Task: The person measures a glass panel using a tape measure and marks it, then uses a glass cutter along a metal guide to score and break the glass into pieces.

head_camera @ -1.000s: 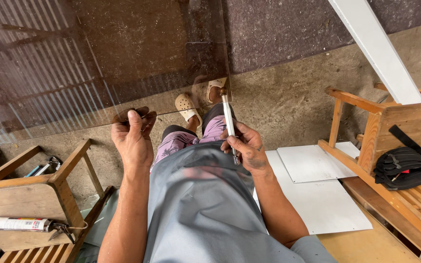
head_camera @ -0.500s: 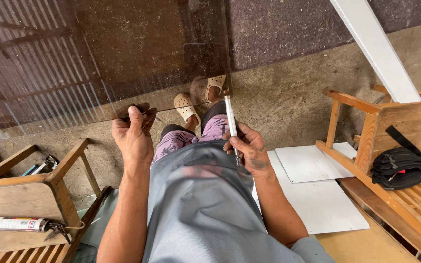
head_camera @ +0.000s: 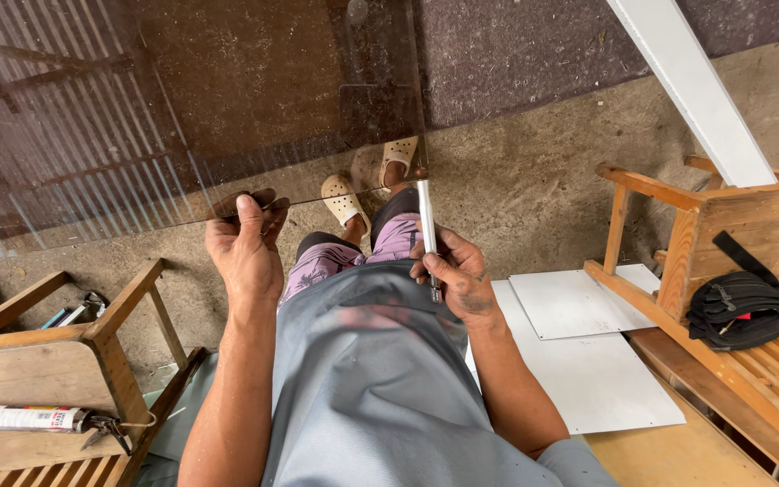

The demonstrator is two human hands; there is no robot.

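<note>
A large clear glass sheet (head_camera: 182,99) stands in front of me, reflecting a ribbed roof. My left hand (head_camera: 245,243) grips its near edge, fingers curled over the rim. My right hand (head_camera: 454,275) holds a slim silver pen-like tool (head_camera: 426,221) upright, its tip up near the sheet's right corner. Below are my grey shirt, patterned shorts and beige sandals (head_camera: 343,200) on the concrete floor.
A wooden stool (head_camera: 56,361) on the left carries a sealant tube (head_camera: 24,418). On the right a wooden bench (head_camera: 750,361) holds a black bag (head_camera: 739,305). White panels (head_camera: 588,352) lie on the floor. A white bar (head_camera: 691,86) slants at top right.
The view has tilted slightly, so both hands and the glass edge sit a little lower in frame. My grips on the glass and the tool are unchanged.
</note>
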